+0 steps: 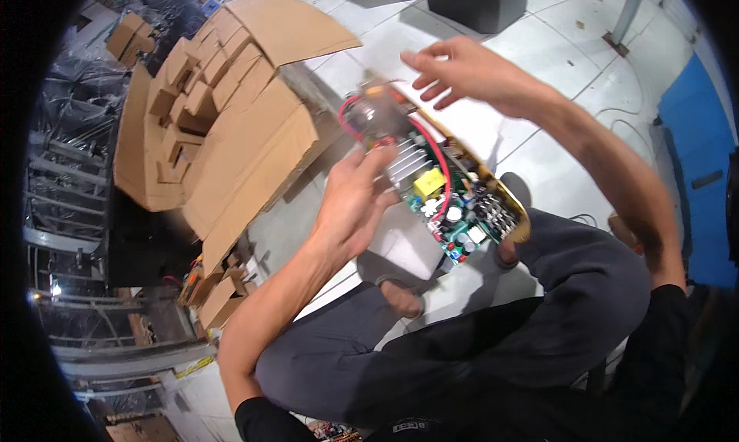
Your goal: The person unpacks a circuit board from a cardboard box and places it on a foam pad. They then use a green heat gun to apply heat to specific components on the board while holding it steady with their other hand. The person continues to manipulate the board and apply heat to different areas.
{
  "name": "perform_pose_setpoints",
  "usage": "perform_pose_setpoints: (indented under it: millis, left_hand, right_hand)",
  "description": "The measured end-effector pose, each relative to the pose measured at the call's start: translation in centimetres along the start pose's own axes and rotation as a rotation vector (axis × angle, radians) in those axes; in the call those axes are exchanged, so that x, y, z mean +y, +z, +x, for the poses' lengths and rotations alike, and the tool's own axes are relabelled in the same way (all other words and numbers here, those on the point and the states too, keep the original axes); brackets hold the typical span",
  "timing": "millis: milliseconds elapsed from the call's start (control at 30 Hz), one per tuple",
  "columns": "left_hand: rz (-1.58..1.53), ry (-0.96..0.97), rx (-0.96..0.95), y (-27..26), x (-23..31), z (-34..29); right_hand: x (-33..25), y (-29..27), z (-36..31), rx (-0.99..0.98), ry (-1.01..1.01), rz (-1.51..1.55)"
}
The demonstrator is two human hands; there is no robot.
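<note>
In front of me is an amplifier-like green circuit board with a finned silver heat sink, a yellow block-shaped component and a red wire looping over it. A gold-coloured panel runs along its right side. My left hand grips the board's left side near the heat sink, thumb on top; its other fingertips are partly hidden. At the board's far end is a rounded, greyish thing, blurred and not clear in kind. Above that end, my right hand is off the board, fingers apart and holding nothing.
A large open carton with cardboard dividers stands at the left. A whitish slab lies under the board, between my feet. Small cardboard boxes sit lower left. Black bins stand far off, a blue panel at right.
</note>
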State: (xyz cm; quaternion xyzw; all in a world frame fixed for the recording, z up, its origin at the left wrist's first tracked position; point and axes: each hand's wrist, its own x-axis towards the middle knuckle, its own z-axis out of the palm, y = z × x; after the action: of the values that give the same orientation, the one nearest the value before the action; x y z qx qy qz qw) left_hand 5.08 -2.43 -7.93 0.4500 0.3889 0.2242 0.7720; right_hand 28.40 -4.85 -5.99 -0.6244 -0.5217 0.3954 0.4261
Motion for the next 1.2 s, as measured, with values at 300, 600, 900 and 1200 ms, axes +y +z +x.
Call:
perform_pose_setpoints:
  millis: [300,600,900,1200]
  left_hand:
    - [-0.155,0.076,0.081,-1.6,-2.8,-0.7]
    - [-0.158,0.004,0.09,-1.9,-3.5,-1.4]
    - [-0.183,0.018,-0.077,1.1,-3.5,-0.1]
    - [-0.169,-0.304,-0.159,-2.0,-3.8,-4.5]
  right_hand:
    - [2.6,-1.4,-10.5,-0.223,0.038,-0.201]
    - [3.3,-1.1,-9.6,-0.289,-0.003,-0.213]
    - [3.9,-7.3,-8.7,-0.034,-0.074,-0.234]
    - [3.6,-4.7,-3.9,-0.22,-0.223,-0.442]
